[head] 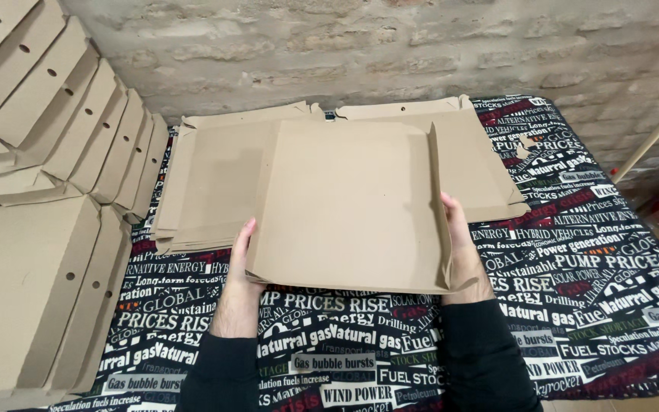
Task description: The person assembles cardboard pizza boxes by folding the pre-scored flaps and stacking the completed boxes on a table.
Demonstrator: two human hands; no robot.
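Note:
I hold a flat brown cardboard box blank (345, 202) above the table, its right flap folded upright. My left hand (240, 259) grips its left edge near the lower corner. My right hand (461, 244) grips the right side, fingers along the raised flap. Both sleeves are dark. Under and behind the blank lies a stack of flat cardboard blanks (207, 183) on a table covered with a black cloth printed with white and red lettering (573, 275).
Folded cardboard boxes with round holes stand in leaning rows at the left (78, 114) and a stack of them sits at the lower left (32, 290). A brick wall (360, 46) runs behind the table. A pale wooden pole (654, 137) leans at the right.

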